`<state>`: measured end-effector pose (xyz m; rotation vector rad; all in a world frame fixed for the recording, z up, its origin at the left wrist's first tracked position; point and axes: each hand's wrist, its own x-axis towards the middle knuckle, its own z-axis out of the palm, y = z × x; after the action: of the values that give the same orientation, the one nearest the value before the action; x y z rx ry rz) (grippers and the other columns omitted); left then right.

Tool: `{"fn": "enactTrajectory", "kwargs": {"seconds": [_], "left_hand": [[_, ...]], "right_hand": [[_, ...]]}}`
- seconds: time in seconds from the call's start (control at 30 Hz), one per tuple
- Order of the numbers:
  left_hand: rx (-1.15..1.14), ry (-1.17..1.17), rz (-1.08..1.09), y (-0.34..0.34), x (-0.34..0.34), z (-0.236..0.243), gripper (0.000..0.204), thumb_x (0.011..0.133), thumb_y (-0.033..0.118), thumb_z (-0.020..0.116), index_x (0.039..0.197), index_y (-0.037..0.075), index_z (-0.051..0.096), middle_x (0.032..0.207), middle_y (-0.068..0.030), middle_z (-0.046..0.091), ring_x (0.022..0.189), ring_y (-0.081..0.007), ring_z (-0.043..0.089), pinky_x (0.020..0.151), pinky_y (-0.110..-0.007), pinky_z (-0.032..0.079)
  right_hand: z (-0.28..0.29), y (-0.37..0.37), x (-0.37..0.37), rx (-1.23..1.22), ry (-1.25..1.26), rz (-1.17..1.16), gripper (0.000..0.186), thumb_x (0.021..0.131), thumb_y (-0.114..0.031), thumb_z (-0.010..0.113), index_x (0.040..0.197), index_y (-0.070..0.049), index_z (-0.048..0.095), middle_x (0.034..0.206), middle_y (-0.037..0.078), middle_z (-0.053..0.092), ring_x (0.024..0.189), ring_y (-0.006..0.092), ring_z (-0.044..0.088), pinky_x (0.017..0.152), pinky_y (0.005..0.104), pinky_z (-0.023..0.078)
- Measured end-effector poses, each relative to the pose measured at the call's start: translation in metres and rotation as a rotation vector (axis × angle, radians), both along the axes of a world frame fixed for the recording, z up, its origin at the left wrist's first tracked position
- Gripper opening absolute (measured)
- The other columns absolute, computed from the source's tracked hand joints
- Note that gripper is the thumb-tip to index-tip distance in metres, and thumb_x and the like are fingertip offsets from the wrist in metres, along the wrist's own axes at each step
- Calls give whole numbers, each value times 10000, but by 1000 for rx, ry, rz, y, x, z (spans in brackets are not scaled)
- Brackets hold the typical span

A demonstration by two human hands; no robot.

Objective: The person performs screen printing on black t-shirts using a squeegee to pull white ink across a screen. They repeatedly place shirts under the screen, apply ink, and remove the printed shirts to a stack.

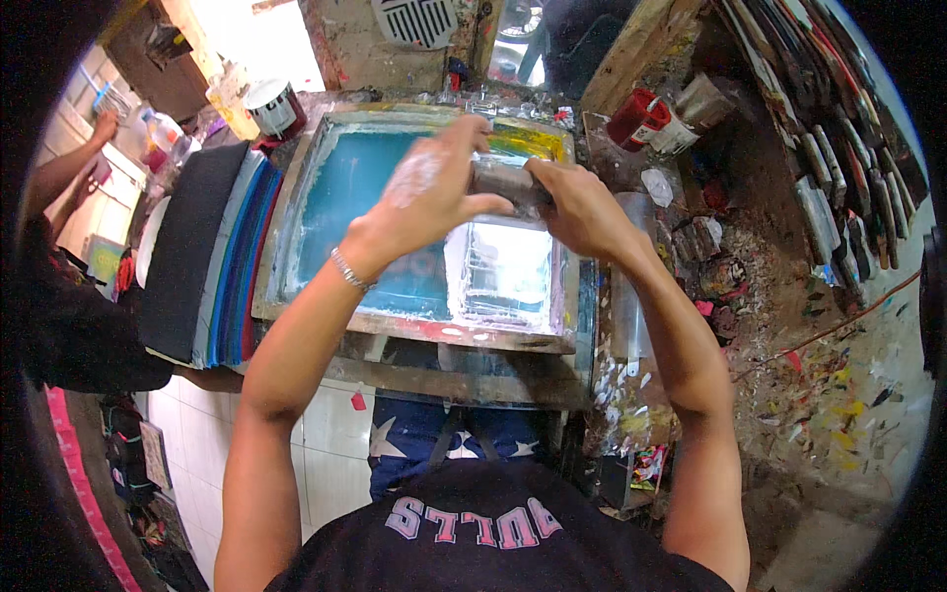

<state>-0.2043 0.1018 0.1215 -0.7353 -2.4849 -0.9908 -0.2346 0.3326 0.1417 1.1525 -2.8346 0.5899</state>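
Observation:
My left hand (pixel 434 178), somewhat blurred, has white smears on its back and curls its fingers and thumb around the left end of a dark squeegee (pixel 508 178). My right hand (pixel 582 207) grips the squeegee's right end. Beneath both hands lies a framed printing screen (pixel 335 187) with a teal surface, yellow ink at the back right and a white, inked section at the lower right. A long metal blade or strip (pixel 628 316) lies just right of the screen.
A stack of dark and blue fabric (pixel 187 247) stands left; a co-worker's hand (pixel 102 128) is beyond it. A white bucket (pixel 271 104) sits at back left, red containers (pixel 631 118) at back right. Many stored squeegees (pixel 829 158) line the right wall.

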Motion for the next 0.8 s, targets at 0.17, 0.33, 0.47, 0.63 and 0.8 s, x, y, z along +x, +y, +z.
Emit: {"fn": "enactTrajectory", "kwargs": {"seconds": [0.17,0.33,0.47,0.63,0.8], "left_hand": [[-36,-42,192,-43,46,-50,600,811,262,823,1255,-33,547,1241,-226,589,1176,-403,552,1026,-472,437],[-209,-306,100,-56,106,-117,592,763,223,842,1233,-13,572,1221,-186,590,1171,-372,546,1010,-456,436],[-217,-404,57,-54,122,-133,616,733,240,859,1227,0,580,1220,-165,591,1167,-356,544,1003,-451,428],[-204,-437,14,-47,127,-135,569,705,252,876,1161,32,614,1120,-129,602,1096,-327,551,951,-434,422],[-264,-430,5,-45,130,-142,519,690,235,880,1106,48,632,1054,-105,598,1026,-303,553,882,-415,415]], "right_hand": [[-46,6,-72,35,73,-192,274,774,-30,589,1047,-13,606,971,283,685,966,481,651,804,564,504],[-92,-4,-135,159,20,-228,345,778,-23,562,1114,-15,641,1011,287,701,961,474,676,818,565,528],[-116,-3,-156,242,14,-222,357,786,-38,577,1137,-17,635,1006,285,702,959,471,679,828,559,538],[-125,-3,-161,213,48,-209,364,803,-128,668,1154,-35,631,996,266,710,959,451,690,830,551,548],[-118,-9,-163,281,-22,-257,288,828,-186,696,1095,-83,663,1011,233,719,949,428,699,821,542,555]]}}
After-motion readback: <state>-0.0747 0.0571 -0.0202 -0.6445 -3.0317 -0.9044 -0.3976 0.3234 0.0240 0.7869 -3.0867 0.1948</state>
